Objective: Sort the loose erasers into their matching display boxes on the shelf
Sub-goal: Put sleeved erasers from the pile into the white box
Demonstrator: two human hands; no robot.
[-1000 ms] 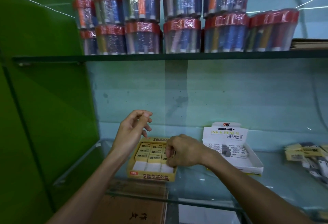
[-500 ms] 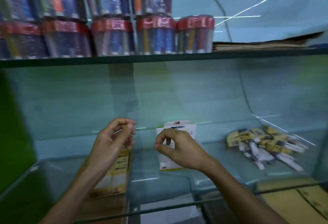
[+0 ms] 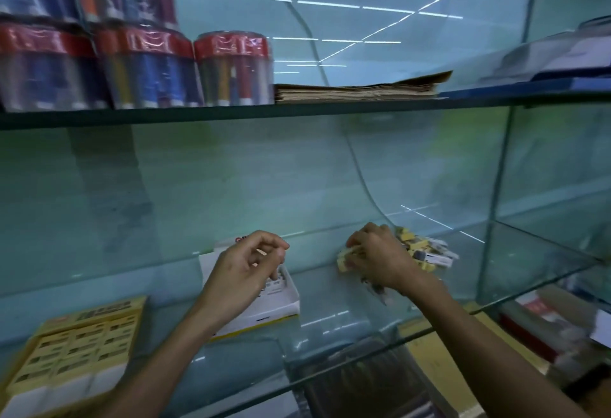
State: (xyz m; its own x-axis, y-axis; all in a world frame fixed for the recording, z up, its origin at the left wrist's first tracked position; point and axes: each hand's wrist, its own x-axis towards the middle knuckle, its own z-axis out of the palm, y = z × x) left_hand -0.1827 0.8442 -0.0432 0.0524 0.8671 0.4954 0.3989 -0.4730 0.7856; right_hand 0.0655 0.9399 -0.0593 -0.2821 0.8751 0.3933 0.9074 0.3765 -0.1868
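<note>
On the glass shelf (image 3: 330, 288) lies a pile of loose erasers (image 3: 429, 250) in yellow and white sleeves, right of centre. My right hand (image 3: 380, 260) is on the pile's left side, its fingers curled round a yellow-sleeved eraser (image 3: 344, 258). My left hand (image 3: 246, 272) hovers over the white display box (image 3: 267, 310), fingers loosely curled, with nothing visible in it. It hides most of that box's inside. The yellow display box (image 3: 76, 348), packed with rows of erasers, sits at the lower left.
The upper shelf (image 3: 297, 110) holds red-lidded tubs of pens (image 3: 231, 70) on the left, a stack of brown paper (image 3: 357, 88) and blue folders (image 3: 562, 63). A glass side panel (image 3: 496, 212) closes the shelf on the right. Boxes lie on the level below.
My view has swung to the right. My right hand left the yellow box, crossed the shelf and reached the loose pile. My left hand now hovers over the white box.
</note>
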